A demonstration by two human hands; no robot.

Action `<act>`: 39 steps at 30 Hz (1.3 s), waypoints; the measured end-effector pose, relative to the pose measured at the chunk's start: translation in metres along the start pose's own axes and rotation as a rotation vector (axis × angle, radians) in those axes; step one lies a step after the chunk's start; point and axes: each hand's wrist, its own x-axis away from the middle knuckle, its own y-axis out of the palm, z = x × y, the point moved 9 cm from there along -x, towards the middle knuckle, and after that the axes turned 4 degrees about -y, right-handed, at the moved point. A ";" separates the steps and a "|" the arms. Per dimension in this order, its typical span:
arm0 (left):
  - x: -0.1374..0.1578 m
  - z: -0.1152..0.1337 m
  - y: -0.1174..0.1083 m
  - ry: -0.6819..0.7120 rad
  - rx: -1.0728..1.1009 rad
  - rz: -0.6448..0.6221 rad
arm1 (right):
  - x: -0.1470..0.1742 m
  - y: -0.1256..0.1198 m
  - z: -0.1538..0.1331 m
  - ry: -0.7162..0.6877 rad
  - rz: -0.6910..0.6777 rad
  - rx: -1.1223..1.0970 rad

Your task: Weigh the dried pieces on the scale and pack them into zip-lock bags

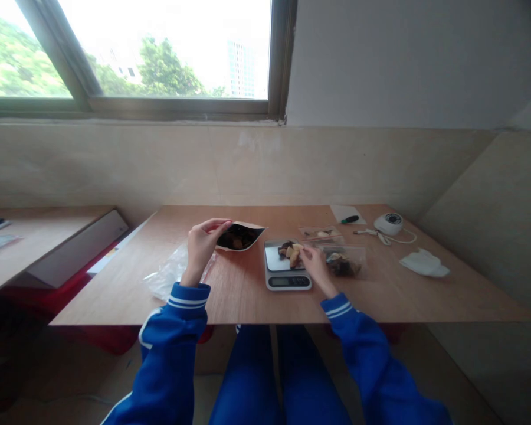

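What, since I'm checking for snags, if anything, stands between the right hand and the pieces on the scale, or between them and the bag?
Nothing visible: the right hand is at the pieces; only tabletop shows between scale and bag in the left hand.

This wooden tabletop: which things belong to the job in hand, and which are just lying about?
Seemingly part of the job:
open pouch, held by the left hand
scale
mixed pieces on it, at the right hand
clear bag beside that hand

Seemingly just lying about:
white dome-shaped device
green-and-black tool
crumpled white cloth or paper
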 end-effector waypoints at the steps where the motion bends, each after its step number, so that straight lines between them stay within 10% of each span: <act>1: 0.000 -0.001 0.000 -0.002 0.002 0.003 | 0.001 -0.002 0.002 -0.001 0.017 0.042; 10: 0.003 -0.003 0.000 -0.024 -0.044 0.020 | 0.019 -0.003 -0.036 -0.318 -0.023 0.181; 30: 0.013 0.010 0.021 0.147 -0.319 -0.059 | 0.020 -0.017 -0.035 -0.264 -0.027 0.339; 35: 0.017 0.014 0.028 0.194 -0.326 -0.057 | 0.030 -0.035 -0.094 -0.384 0.019 0.017; 39: 0.021 0.015 0.036 0.200 -0.331 -0.056 | 0.049 -0.007 -0.172 -0.571 -0.369 -0.203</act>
